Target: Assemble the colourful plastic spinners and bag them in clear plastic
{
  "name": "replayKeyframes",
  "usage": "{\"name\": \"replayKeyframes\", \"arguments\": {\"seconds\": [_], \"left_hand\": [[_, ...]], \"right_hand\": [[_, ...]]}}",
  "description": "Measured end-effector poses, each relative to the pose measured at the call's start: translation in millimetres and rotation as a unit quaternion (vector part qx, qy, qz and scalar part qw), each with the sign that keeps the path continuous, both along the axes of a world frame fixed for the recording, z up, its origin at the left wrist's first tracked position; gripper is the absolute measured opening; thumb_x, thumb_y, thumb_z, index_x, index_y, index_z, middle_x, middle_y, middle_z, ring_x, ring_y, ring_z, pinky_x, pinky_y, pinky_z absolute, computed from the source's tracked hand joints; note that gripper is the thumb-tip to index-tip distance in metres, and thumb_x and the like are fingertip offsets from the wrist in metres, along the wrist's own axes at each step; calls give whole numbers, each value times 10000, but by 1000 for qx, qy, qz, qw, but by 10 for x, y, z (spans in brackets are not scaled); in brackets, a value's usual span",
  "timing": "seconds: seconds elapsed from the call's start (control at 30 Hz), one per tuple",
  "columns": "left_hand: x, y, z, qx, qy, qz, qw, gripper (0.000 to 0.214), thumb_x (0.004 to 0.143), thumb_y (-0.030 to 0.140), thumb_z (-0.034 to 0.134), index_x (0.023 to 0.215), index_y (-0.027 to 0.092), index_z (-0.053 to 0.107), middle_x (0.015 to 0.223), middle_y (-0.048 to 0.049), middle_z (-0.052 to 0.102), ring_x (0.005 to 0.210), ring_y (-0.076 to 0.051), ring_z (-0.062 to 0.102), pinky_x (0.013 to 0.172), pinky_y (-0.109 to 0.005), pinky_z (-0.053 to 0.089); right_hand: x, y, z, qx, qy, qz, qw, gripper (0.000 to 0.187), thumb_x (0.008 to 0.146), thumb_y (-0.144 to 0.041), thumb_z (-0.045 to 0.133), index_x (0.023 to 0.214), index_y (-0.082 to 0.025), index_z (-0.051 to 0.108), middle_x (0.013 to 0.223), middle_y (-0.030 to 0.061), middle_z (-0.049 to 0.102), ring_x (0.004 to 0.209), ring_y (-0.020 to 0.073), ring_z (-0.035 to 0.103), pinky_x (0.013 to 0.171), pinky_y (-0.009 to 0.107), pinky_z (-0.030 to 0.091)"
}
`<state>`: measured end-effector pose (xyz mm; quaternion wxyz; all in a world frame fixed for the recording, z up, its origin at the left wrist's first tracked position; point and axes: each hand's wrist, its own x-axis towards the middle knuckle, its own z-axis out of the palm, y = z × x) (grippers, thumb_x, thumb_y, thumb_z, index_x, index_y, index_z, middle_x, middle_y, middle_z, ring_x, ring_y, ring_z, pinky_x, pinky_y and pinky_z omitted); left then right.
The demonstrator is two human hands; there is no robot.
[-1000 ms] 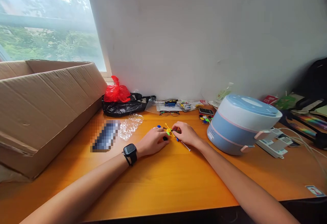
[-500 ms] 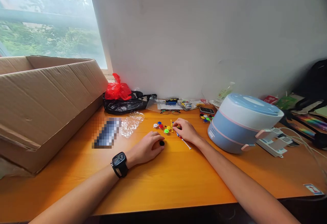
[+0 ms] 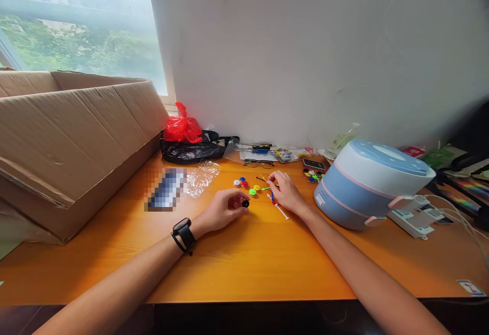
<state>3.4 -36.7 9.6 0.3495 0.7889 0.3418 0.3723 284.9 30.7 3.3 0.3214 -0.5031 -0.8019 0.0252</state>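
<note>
My left hand (image 3: 223,209) rests on the orange desk (image 3: 244,258) with its fingers pinched on a small black round piece (image 3: 245,203). A black watch sits on that wrist. My right hand (image 3: 284,192) lies just right of it, fingers curled over thin coloured sticks (image 3: 278,208); what it grips is too small to make out. Small round coloured pieces (image 3: 246,187) in white, blue, red, green and yellow lie between and behind the hands.
A large open cardboard box (image 3: 72,136) fills the left. A black bag with a red bag (image 3: 182,130) sits by the wall. A blue and white round cooker (image 3: 369,182) stands right, with a power strip (image 3: 410,217) beside it. Glasses (image 3: 259,162) and more coloured pieces (image 3: 311,175) lie at the back.
My left hand drew back from the pile toward me with the black piece in its fingers, uncovering the coloured pieces. My right hand stayed at the sticks. The camera turned slightly left.
</note>
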Motion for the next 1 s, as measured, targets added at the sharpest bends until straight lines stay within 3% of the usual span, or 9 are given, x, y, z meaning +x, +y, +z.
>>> {"name": "replayKeyframes", "arguments": {"seconds": [0.13,0.33,0.67,0.8,1.0], "left_hand": [[9,-19,33,-66,-49,-21,996,223,897,298,721,1059,146,740,1016,-92,778,886,-203,706,818,-316,563],[-4,-3,30,-97,-63,-16,993,241,895,313,748,1079,157,745,1039,-95,773,911,-209,701,842,-337,570],[-7,-22,107,-129,-62,20,990,310,891,374,795,1118,165,767,1061,-87,783,905,-204,715,813,-314,576],[0,-12,100,-142,-73,19,987,328,890,371,796,1150,172,780,1074,-89,793,909,-210,733,811,-310,581],[9,2,61,-167,-100,25,981,383,872,400,818,1170,161,791,1117,-110,807,950,-229,748,845,-329,591]], "right_hand": [[-33,-12,39,21,33,-9,999,107,1014,-235,482,935,-234,554,972,102,661,953,294,593,879,426,467],[-71,-29,111,24,77,-9,997,101,1001,-248,510,919,-240,568,997,113,655,1000,304,581,938,446,456],[-130,-4,10,-59,163,24,985,156,962,-353,598,894,-220,642,1022,100,672,981,263,610,837,372,502],[-127,59,-15,-100,221,29,970,207,946,-412,618,910,-210,651,931,69,698,829,221,618,796,363,513],[-143,74,-21,-136,309,49,940,310,946,-536,626,917,-230,585,862,37,722,852,209,682,824,348,554]]}}
